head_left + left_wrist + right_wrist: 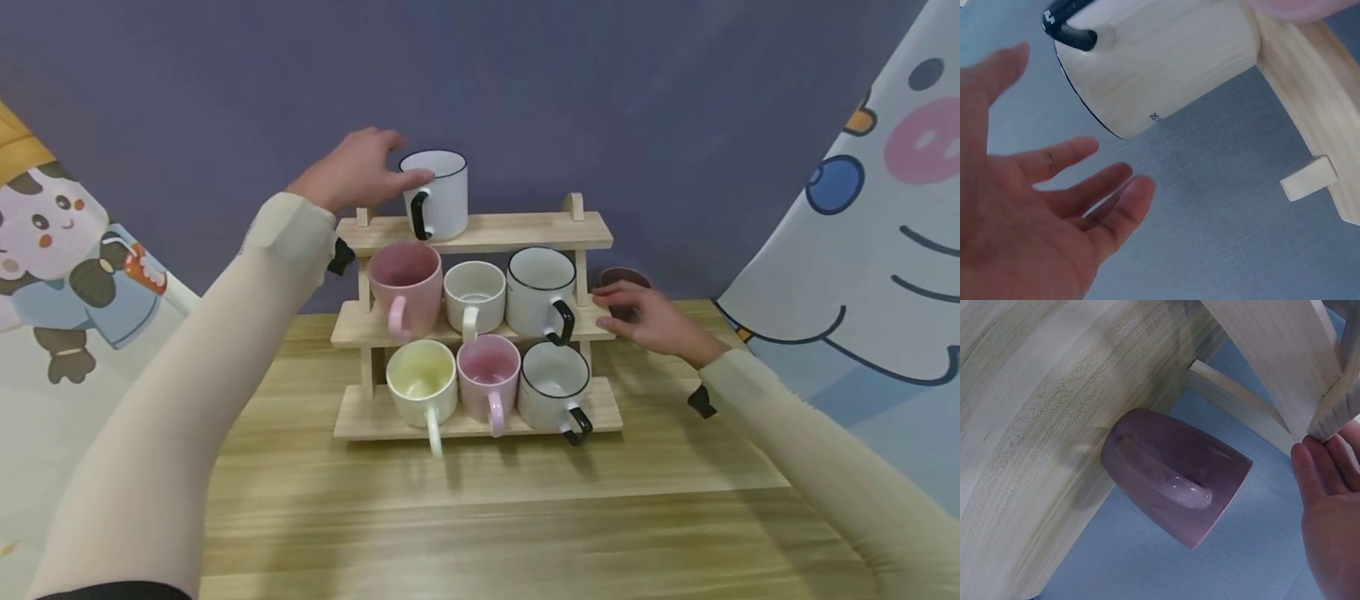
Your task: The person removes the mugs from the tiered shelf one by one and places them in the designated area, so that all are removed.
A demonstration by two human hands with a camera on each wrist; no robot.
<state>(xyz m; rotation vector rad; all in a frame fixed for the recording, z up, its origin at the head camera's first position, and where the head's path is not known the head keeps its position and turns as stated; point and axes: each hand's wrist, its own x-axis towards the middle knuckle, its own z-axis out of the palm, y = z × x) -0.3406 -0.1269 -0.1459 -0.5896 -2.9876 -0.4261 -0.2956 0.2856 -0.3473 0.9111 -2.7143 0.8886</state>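
Note:
A white mug with a black rim and handle stands upright on the rack's top shelf. My left hand is beside it at the left, thumb in front of the rim; in the left wrist view its spread fingers are apart from the mug. My right hand touches the right end of the rack's middle shelf with nearly straight fingers. Beyond that hand a mauve mug stands on the table, mostly hidden from the head view.
The middle shelf bears a pink mug, a small white mug and a black-rimmed one. Below stand a pale yellow mug, a pink mug and a black-rimmed one. A blue-grey backdrop rises behind.

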